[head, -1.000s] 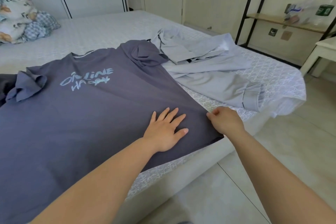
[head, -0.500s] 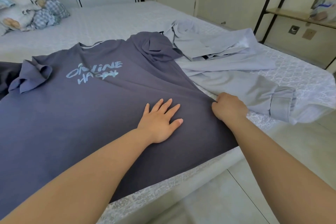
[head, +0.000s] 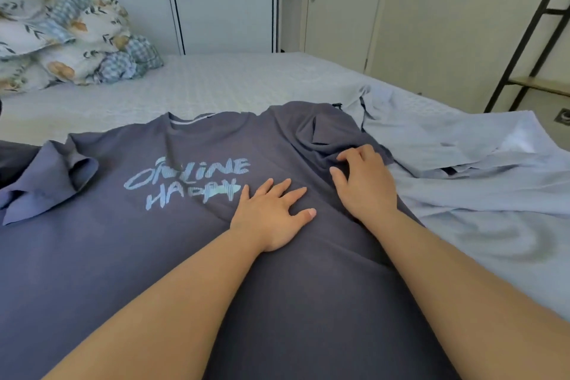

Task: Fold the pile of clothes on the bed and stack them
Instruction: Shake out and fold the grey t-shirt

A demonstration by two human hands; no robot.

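Note:
A dark grey-blue T-shirt (head: 129, 256) with light "ONLINE HAPPY" lettering lies spread face up on the bed (head: 216, 86). My left hand (head: 271, 216) rests flat on its chest, fingers apart, just right of the lettering. My right hand (head: 365, 185) lies on the shirt near its rumpled right sleeve (head: 327, 136), fingertips curled on the cloth there. Whether it pinches the cloth I cannot tell. The left sleeve (head: 46, 182) is crumpled at the far left. A light blue garment (head: 468, 182) lies bunched to the right of the T-shirt.
Patterned pillows and bedding (head: 68, 37) are piled at the head of the bed, far left. White wardrobe doors (head: 222, 9) stand behind. A black metal shelf frame (head: 530, 37) rises at the far right. A dark cloth (head: 12, 160) shows at the left edge.
Both hands have slid up the shirt from near its hem toward the chest and right sleeve. My right hand let go of the side edge. The view has moved closer over the bed.

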